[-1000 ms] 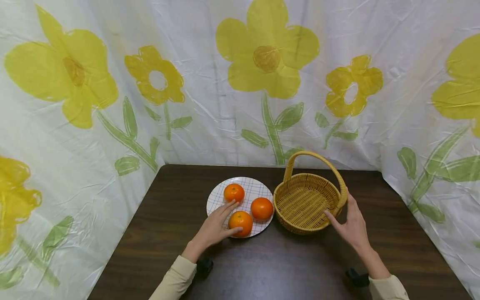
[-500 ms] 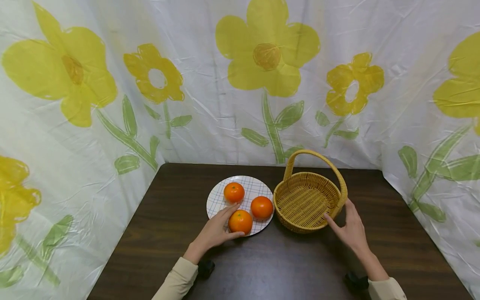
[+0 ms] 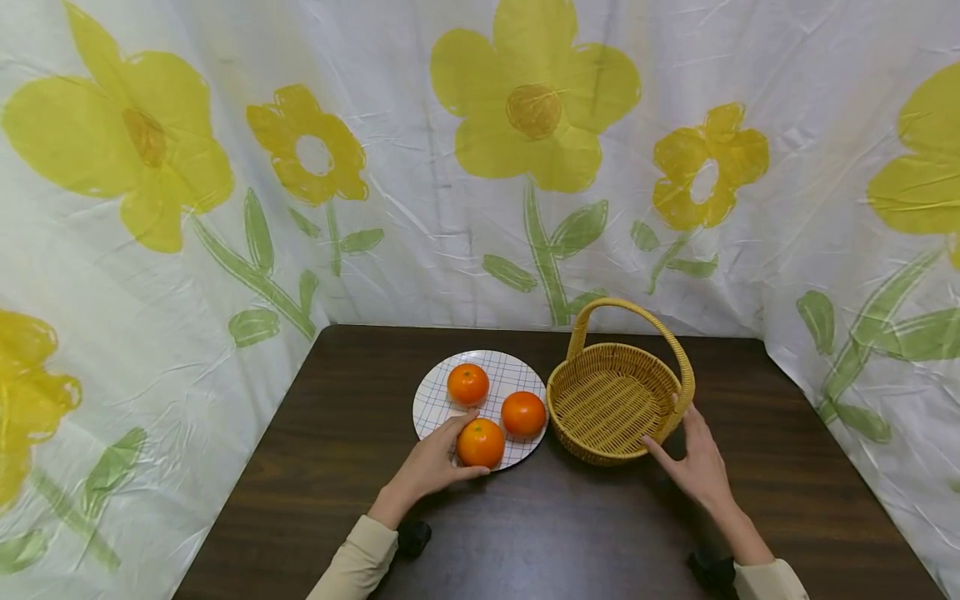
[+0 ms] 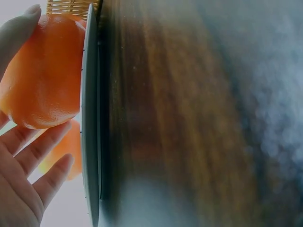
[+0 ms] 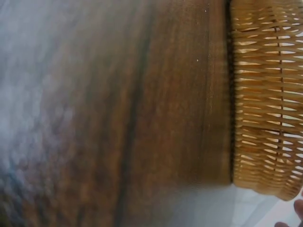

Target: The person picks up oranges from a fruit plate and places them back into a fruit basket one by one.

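Note:
Three oranges share a round white plate with thin blue grid lines (image 3: pixel 435 404). My left hand (image 3: pixel 427 467) has its thumb and fingers on two sides of the nearest orange (image 3: pixel 481 443). In the left wrist view the thumb (image 4: pixel 16 35) lies against this orange (image 4: pixel 47 75), with other fingers (image 4: pixel 40 146) at its opposite side. Behind it are a second orange (image 3: pixel 468 384) and, to its right, a third orange (image 3: pixel 523 414). My right hand (image 3: pixel 701 467) rests at the right side of a wicker basket (image 3: pixel 600 450), fingers spread and thumb near the rim.
The basket, with its tall arched handle (image 3: pixel 633 308), stands close to the plate's right edge. Both are on a dark wooden table (image 3: pixel 570 533). A white curtain with yellow flowers (image 3: pixel 420 250) hangs behind and beside the table.
The left hand's thumb has moved off the front of the nearest orange to its near side, and the fingers have closed in. The right hand has shifted slightly nearer along the basket.

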The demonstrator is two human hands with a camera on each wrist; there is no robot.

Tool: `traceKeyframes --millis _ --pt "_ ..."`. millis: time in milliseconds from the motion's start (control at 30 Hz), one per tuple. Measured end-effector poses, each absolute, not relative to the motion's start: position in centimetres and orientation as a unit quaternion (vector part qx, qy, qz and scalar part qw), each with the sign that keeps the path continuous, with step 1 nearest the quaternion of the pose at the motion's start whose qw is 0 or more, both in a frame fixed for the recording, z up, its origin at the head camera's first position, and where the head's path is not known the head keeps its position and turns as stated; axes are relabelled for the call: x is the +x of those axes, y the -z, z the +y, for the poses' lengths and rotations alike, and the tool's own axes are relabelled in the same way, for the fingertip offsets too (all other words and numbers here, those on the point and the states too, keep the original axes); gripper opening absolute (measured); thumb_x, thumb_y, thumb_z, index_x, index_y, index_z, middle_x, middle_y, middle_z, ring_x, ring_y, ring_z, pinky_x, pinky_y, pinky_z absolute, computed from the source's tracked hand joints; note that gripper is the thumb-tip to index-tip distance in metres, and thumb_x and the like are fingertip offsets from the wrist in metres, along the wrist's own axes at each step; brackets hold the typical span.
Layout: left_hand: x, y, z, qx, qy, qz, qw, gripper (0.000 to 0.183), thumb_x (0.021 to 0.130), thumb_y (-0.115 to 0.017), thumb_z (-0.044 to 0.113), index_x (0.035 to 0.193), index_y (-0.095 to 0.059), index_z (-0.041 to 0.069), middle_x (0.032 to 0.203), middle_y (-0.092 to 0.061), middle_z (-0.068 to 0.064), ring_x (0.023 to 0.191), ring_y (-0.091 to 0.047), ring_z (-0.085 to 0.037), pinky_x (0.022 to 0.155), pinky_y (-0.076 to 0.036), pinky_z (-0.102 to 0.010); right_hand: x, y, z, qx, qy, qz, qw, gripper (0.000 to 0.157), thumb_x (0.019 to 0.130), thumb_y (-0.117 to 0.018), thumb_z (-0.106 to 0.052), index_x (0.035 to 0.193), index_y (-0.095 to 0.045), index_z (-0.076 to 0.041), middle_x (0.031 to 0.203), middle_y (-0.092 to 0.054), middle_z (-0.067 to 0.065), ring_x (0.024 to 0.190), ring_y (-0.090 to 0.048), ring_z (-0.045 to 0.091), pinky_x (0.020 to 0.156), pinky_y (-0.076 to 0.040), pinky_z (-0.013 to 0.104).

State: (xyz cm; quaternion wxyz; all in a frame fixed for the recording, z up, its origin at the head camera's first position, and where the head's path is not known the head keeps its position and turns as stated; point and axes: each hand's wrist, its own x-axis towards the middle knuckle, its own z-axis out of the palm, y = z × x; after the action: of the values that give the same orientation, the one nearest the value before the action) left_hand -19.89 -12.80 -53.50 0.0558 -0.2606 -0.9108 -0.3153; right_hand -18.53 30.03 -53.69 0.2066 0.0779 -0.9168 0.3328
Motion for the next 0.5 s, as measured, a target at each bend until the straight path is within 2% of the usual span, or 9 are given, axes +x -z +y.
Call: traceKeyframes --millis 300,500 --pt "-20.03 53.75 -12.78 -0.258 0.329 -0.907 0.055 0.087 0.07 -0.064 0.066 0.139 -0.04 0.019 0.139 -0.045 0.005 0.122 -0.048 -0.012 0.099 -0.043 -0.036 -18.37 53.86 30.13 0.062 -0.317 -0.933 0.158 0.087 0.081 -0.069 -0.036 0.149 -0.017 -0.022 0.152 -0.018 0.018 0.128 -0.029 0.049 0.085 -0.03 0.07" --pt "-20.01 53.52 -12.78 -0.258 0.338 -0.903 0.065 0.086 0.069 -0.066 0.065 0.135 -0.044 0.014 0.134 -0.049 0.003 0.117 -0.051 -0.014 0.096 -0.045 -0.037 -18.54 54.01 30.19 0.068 -0.321 -0.935 0.135 0.087 0.084 -0.066 -0.038 0.15 -0.013 -0.018 0.154 -0.012 0.016 0.131 -0.025 0.048 0.089 -0.029 0.069"
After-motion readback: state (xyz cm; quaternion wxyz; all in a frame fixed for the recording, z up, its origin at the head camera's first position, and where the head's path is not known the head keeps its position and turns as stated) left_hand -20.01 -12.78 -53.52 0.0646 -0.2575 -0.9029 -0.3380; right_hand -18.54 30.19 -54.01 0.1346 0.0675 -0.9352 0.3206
